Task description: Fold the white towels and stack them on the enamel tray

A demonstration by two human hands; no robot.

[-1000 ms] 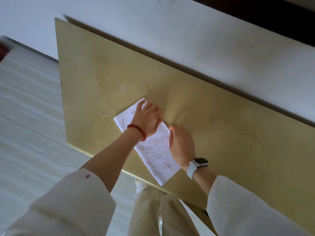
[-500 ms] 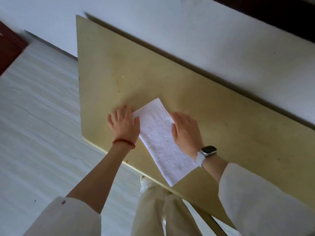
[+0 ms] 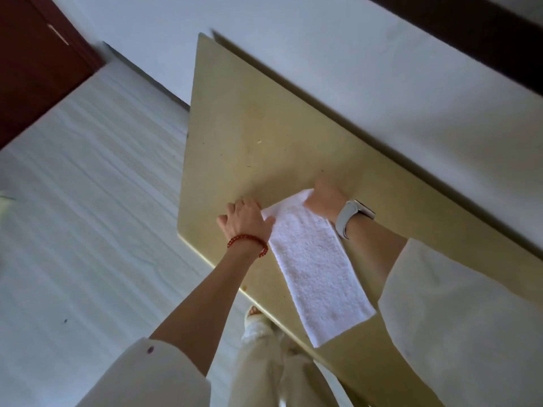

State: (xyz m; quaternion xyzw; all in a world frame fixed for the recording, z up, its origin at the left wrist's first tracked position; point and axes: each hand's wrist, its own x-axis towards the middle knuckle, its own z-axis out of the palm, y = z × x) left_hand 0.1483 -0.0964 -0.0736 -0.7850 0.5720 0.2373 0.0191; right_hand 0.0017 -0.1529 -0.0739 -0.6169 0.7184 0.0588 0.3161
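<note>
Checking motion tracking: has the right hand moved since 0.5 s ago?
Yes. Against the table, the right hand went away from the person, from the right edge of the white towel to its far end.

Both arms stretched forward, sleeves pushed up to the elbows. Left hand (image 3: 246,221) planted at the far left corner of the towel (image 3: 314,265), knuckles up, fingers curled down onto its edge, red bead bracelet (image 3: 249,244) at the wrist. Right hand (image 3: 324,198) at the towel's far right corner, fingers hidden, watch (image 3: 354,217) on the wrist.
</note>
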